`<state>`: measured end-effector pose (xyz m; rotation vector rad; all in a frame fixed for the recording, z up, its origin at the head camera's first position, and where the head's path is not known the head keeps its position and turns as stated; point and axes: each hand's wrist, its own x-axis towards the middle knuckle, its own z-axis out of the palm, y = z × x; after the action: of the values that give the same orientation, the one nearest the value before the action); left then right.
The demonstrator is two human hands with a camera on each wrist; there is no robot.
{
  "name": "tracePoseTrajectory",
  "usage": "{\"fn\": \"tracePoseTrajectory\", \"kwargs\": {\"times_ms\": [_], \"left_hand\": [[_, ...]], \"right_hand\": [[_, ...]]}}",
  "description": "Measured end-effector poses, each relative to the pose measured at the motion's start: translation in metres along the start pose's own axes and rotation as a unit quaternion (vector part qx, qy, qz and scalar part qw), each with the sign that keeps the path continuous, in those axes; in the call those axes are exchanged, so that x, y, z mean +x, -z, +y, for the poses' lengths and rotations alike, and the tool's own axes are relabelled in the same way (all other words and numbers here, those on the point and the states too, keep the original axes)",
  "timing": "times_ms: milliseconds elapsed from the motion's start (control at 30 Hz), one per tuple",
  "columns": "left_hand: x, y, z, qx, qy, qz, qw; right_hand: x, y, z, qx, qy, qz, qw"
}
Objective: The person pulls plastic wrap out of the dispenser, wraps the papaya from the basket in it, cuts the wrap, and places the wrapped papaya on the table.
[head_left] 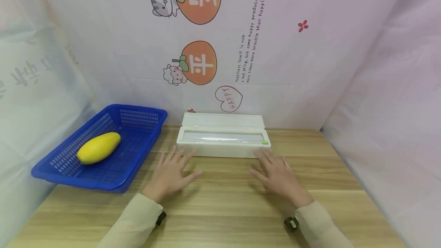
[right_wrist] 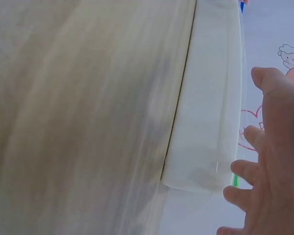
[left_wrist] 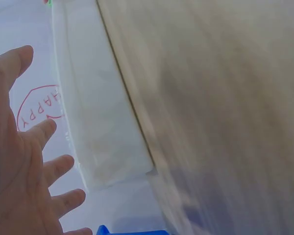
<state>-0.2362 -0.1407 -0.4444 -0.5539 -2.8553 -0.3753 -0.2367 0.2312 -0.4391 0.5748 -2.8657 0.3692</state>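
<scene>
A long white box (head_left: 222,150) lies across the back of the table, its lid (head_left: 223,119) tipped up behind it. Under the open lid a clear film window shows, with a small green slider (head_left: 265,142) at its right end. My left hand (head_left: 171,174) is spread in front of the box's left end, holding nothing. Near the right end my right hand (head_left: 278,174) is spread likewise, its fingertips overlapping the box's front face in the head view. Whether the fingertips touch the box I cannot tell.
To the left stands a blue plastic basket (head_left: 144,156) with a yellow mango-shaped fruit (head_left: 98,148) in it. White printed cloth (head_left: 286,79) hangs behind and at both sides of the wood-grain table (head_left: 224,209).
</scene>
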Motion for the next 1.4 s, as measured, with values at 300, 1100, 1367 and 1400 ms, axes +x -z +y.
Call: {"fn": "tracePoseTrajectory", "kwargs": {"times_ms": [300, 1100, 1367, 1400], "left_hand": [[0.009, 0.009, -0.005, 0.012, -0.02, 0.031, 0.9992], [0.046, 0.017, -0.022, -0.073, 0.01, 0.084, 0.9937], [0.059, 0.011, -0.033, -0.106, 0.011, 0.084, 0.9907], [0.06, 0.011, -0.034, -0.11, 0.011, 0.083, 0.9904]], "right_hand": [[0.006, 0.004, 0.003, 0.031, 0.007, 0.02, 0.999], [0.041, 0.014, 0.023, 0.077, 0.042, 0.17, 0.981], [0.054, 0.01, 0.038, 0.111, 0.032, 0.124, 0.986], [0.056, 0.009, 0.039, 0.116, 0.031, 0.122, 0.985]]}}
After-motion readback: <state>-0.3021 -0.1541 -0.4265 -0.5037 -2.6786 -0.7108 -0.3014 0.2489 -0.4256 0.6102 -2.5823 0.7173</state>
